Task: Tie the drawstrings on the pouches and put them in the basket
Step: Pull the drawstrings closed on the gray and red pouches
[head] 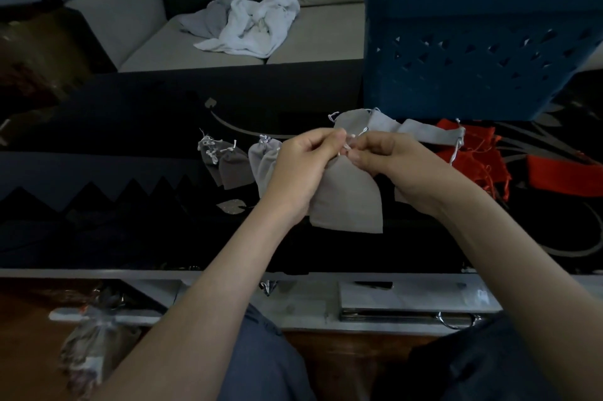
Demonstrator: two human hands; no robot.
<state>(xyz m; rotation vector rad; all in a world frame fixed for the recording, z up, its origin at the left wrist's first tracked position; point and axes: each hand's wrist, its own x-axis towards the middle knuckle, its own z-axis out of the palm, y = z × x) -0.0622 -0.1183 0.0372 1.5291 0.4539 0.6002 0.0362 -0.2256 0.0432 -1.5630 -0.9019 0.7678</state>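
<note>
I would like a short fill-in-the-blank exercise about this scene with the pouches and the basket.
The left hand and the right hand pinch the drawstring of a ____ pouch.
The basket is ____ plastic.
The red pouches lie on the person's ____ side.
Missing words: grey; blue; right.

Dim room, pale sofa (pixel 137 19) behind.
</note>
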